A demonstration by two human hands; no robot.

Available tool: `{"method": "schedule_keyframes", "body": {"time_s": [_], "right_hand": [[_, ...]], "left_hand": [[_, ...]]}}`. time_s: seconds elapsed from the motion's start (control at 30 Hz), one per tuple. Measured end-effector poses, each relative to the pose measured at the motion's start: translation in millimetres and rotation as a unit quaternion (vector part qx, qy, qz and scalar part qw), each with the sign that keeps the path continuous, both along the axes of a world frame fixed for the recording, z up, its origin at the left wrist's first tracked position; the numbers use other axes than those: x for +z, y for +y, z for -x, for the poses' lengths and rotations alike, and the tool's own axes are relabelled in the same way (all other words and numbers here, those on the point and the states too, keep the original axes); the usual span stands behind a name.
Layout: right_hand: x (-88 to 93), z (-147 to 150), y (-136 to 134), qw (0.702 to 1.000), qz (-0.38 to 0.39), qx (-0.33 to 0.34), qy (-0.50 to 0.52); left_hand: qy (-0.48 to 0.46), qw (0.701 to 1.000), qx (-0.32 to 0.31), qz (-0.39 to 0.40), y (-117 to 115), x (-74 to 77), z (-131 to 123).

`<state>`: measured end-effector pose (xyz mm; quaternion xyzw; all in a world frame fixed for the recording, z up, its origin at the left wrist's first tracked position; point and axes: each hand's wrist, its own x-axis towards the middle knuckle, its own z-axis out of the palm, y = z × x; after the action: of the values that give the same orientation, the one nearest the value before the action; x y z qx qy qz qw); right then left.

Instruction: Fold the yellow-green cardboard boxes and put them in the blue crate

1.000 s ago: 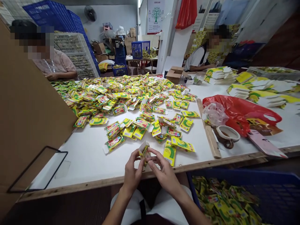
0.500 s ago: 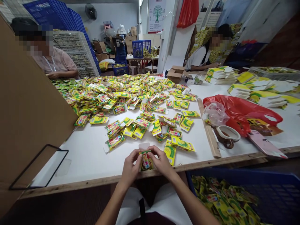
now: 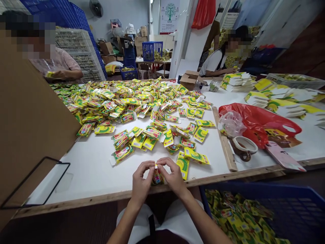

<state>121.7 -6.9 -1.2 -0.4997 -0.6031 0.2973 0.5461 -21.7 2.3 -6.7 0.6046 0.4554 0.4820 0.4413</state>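
A small printed carton [image 3: 157, 178], yellow and green with a coloured logo, stands between my hands at the table's front edge. My left hand [image 3: 142, 178] grips its left side, thumb and fingertips at the top end. From the other side my right hand [image 3: 172, 176] pinches the same end, so both sets of fingertips meet over the top flap. The fingers partly hide the carton. Just right of my right hand lie two yellow-green cartons [image 3: 183, 165]. Ahead, more loose cartons [image 3: 149, 133] lie scattered, some with white end flaps sticking out.
A large carton pile [image 3: 122, 98] covers the far table. On the right are a wooden strip [image 3: 224, 142], red bag [image 3: 254, 118], mug [image 3: 245, 145] and pink phone [image 3: 284, 156]. A blue crate [image 3: 299, 203] of cartons stands below. Cardboard [image 3: 33, 112] blocks the left. Two people sit opposite.
The carton's white top flap stood up before; now it is folded down under my fingertips. Both hands have closed in over the top end. The person at left now holds a yellow item.
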Motion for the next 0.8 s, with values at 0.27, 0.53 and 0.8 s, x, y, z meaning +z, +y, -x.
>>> {"method": "schedule_keyframes", "body": {"time_s": [0.27,0.53,0.8], "right_hand": [[1.9,-1,10,0.998,0.036,-0.036,-0.026],[-10.0,7,3,0.999,0.035,-0.003,0.035],[51.0,-124,-63,0.952,0.125,-0.166,-0.227]], "left_hand": [[-0.003,0.999,0.008,0.045,11,4.3,-2],[0.012,1.0,-0.014,-0.01,2,-8.3,5],[0.012,0.998,0.008,0.058,5,-15.8,10]]}}
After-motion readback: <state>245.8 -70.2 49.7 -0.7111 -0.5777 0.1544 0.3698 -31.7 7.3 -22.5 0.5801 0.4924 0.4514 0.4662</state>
